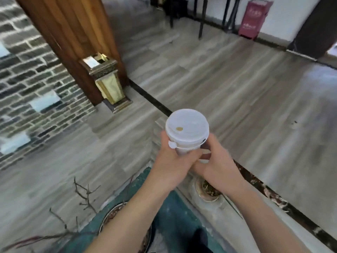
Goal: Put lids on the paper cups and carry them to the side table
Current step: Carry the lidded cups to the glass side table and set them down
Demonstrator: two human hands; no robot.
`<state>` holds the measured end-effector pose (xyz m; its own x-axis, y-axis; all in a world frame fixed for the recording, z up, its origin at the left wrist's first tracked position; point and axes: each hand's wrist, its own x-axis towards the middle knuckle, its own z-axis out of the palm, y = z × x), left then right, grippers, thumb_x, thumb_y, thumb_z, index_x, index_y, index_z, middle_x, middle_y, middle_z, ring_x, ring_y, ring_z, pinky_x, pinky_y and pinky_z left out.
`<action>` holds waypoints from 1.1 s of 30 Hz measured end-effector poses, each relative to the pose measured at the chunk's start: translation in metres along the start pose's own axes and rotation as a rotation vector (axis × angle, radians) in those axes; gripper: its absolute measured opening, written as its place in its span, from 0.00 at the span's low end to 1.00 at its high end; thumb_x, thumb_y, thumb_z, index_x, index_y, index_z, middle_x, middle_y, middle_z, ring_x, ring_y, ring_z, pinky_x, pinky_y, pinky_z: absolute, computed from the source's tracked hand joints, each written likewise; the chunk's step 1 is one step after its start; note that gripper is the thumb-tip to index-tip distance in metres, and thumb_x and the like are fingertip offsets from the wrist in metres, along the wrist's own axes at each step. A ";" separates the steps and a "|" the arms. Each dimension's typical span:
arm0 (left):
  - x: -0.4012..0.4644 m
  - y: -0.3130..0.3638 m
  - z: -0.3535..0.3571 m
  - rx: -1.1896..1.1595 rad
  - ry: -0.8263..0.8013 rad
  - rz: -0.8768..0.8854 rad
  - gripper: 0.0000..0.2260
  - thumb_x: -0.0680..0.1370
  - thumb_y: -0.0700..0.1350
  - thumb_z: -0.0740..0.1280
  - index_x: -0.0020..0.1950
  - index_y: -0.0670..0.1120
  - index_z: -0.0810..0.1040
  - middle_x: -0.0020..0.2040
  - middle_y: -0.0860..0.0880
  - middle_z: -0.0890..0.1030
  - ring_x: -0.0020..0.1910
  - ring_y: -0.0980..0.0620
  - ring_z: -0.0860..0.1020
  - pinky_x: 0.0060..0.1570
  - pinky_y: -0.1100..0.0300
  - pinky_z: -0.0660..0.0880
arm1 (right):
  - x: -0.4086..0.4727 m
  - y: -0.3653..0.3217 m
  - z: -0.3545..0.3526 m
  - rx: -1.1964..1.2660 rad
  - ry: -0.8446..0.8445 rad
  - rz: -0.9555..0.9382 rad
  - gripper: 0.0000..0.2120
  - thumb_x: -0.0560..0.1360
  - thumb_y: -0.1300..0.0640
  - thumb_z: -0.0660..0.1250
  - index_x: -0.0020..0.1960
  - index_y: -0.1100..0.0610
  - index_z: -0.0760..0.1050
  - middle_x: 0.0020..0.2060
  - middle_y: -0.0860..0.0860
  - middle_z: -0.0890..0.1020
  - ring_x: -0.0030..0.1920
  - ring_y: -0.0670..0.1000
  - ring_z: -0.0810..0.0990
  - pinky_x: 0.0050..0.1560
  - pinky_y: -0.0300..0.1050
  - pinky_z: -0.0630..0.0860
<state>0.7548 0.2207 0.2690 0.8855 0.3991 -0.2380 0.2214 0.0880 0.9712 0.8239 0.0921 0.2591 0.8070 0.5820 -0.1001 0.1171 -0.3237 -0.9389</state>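
A paper cup (pixel 184 150) with a white plastic lid (pixel 187 127) on it is held upright in front of me, over the floor. The lid has a small open sip hole with a brownish spot, and its little plug tab hangs at the left side. My left hand (pixel 172 161) wraps the cup's left side below the lid. My right hand (pixel 218 163) holds the cup from the right and underneath. Most of the cup's body is hidden by my fingers. The frame is blurred by motion.
A gold waste bin (pixel 107 83) stands by a wooden pillar (pixel 73 33) at the left. A red box (pixel 254 17) and dark chair legs (pixel 201 19) stand at the far wall. Potted plants (pixel 207 189) with bare twigs (pixel 85 196) sit on a teal surface below my arms.
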 end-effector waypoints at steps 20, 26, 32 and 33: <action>0.453 0.113 -0.020 -0.158 -0.060 0.135 0.34 0.69 0.43 0.79 0.72 0.57 0.72 0.62 0.55 0.84 0.63 0.54 0.82 0.63 0.45 0.80 | 0.461 -0.018 -0.084 0.094 0.188 -0.167 0.33 0.74 0.60 0.76 0.73 0.43 0.68 0.61 0.38 0.82 0.62 0.37 0.80 0.57 0.34 0.78; 0.646 0.185 -0.126 -0.352 -0.237 -0.115 0.33 0.71 0.66 0.71 0.71 0.50 0.79 0.67 0.47 0.82 0.64 0.48 0.81 0.60 0.41 0.79 | 0.668 -0.058 -0.075 0.021 0.136 -0.133 0.34 0.72 0.58 0.80 0.73 0.45 0.69 0.60 0.40 0.82 0.59 0.34 0.80 0.56 0.32 0.78; 0.807 0.235 -0.152 -0.326 -0.137 -0.196 0.32 0.73 0.74 0.62 0.66 0.53 0.83 0.63 0.45 0.85 0.64 0.42 0.82 0.62 0.33 0.78 | 0.829 -0.076 -0.082 -0.008 0.052 -0.129 0.32 0.70 0.53 0.80 0.69 0.39 0.71 0.58 0.33 0.82 0.61 0.38 0.81 0.61 0.48 0.80; 0.836 0.239 -0.153 -0.308 -0.129 -0.210 0.31 0.75 0.73 0.61 0.66 0.54 0.82 0.62 0.45 0.85 0.63 0.43 0.83 0.60 0.35 0.79 | 0.858 -0.075 -0.085 -0.003 0.035 -0.131 0.33 0.68 0.50 0.79 0.69 0.38 0.70 0.59 0.33 0.82 0.62 0.40 0.81 0.62 0.52 0.80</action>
<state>1.4856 0.7151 0.3036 0.8825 0.2267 -0.4121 0.2878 0.4329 0.8543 1.5562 0.5525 0.2717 0.8044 0.5930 0.0352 0.2245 -0.2487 -0.9422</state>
